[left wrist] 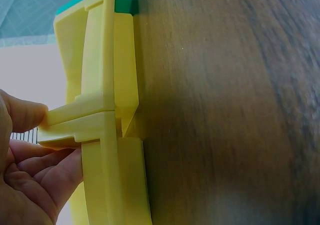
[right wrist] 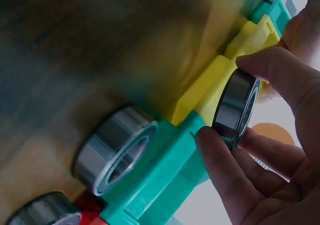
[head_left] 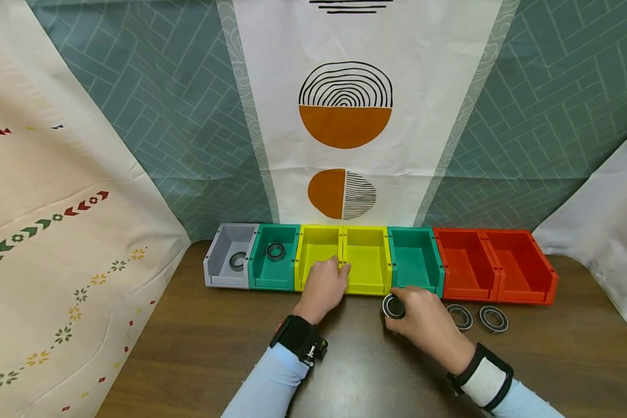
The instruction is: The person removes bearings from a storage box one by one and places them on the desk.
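Note:
My left hand (head_left: 321,287) is at the middle of the bin row. In the left wrist view its thumb and fingers grip the adjoining side walls of two yellow bins (left wrist: 95,102). My right hand (head_left: 428,322) pinches a ball bearing (right wrist: 231,107) between thumb and fingertips, on edge, just in front of the right yellow bin (head_left: 367,288) and the right green bin (head_left: 417,264). Near that hand, two more bearings lie on the table, one bearing (head_left: 461,327) partly behind the hand and another bearing (head_left: 493,330) farther right.
A grey bin (head_left: 227,281) at the left end holds one bearing (head_left: 231,262). Beside it, a green bin (head_left: 274,280) holds another bearing (head_left: 268,252). Two red bins (head_left: 519,255) close the row's right end. Behind the row hangs a patterned cloth (head_left: 407,174); the table (head_left: 360,360) is brown wood.

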Demonstrator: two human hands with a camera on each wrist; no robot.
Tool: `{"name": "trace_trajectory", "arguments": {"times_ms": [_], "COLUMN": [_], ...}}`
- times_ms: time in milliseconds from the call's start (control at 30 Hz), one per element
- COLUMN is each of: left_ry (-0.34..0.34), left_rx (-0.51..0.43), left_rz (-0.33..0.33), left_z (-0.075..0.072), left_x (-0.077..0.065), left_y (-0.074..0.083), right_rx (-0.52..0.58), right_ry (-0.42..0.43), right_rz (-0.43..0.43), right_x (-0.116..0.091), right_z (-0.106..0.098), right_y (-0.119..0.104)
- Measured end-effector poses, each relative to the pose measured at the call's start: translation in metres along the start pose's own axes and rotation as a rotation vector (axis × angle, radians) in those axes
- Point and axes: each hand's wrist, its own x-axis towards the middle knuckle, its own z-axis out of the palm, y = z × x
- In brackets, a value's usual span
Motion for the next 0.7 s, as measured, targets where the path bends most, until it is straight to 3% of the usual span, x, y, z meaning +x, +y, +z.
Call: {"name": "trace_trajectory", "arguments": {"times_ms": [700], "left_ry": [-0.008], "left_rx": [0.000], "left_rz": [-0.005], "left_z": [0.000], "left_x": [0.000], "left_y": [0.000], "right_rx": [0.048], "right_ry": [-0.120], "right_rz": [0.031], "right_x": [0.000], "right_z": [0.016], "right_y": [0.005]}}
